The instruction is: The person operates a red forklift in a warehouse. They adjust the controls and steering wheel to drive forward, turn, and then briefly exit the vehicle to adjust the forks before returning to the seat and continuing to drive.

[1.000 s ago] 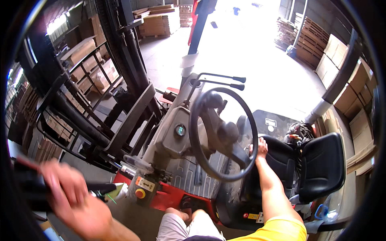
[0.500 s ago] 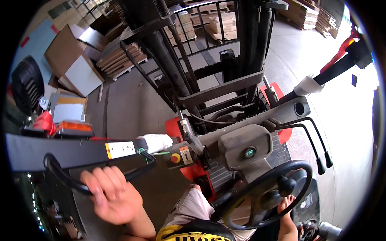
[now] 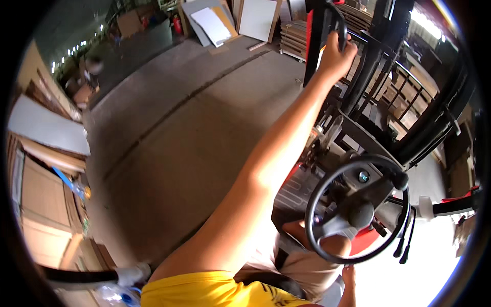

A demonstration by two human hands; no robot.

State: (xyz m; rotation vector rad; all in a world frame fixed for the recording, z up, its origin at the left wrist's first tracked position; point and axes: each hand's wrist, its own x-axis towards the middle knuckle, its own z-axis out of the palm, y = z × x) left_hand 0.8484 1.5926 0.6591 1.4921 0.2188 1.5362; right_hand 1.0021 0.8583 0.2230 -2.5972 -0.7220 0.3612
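Note:
My left arm stretches up and forward across the view, and my left hand (image 3: 336,60) is closed round a black grab handle (image 3: 342,31) on the forklift's dark front pillar. In front of my legs is the black steering wheel (image 3: 360,214), with a round knob on its rim at the upper right. A small round display (image 3: 363,176) shows through the wheel. Low down, beside my knee and below the wheel, only a small part of my right hand (image 3: 348,271) and forearm shows. Its fingers are too hidden to read.
Two control levers (image 3: 404,250) hang right of the wheel. Beyond the mast (image 3: 369,66) stand stacked wooden pallets. White boards (image 3: 258,19) and flat cardboard stacks (image 3: 294,40) line the far side. Large cartons (image 3: 46,199) stand at the left. A dark seam crosses the concrete floor (image 3: 204,133).
My view has swung left, so the floor and the cartons on the left now show. My left hand keeps its hold on the grab handle. My right hand appears lower, below the wheel.

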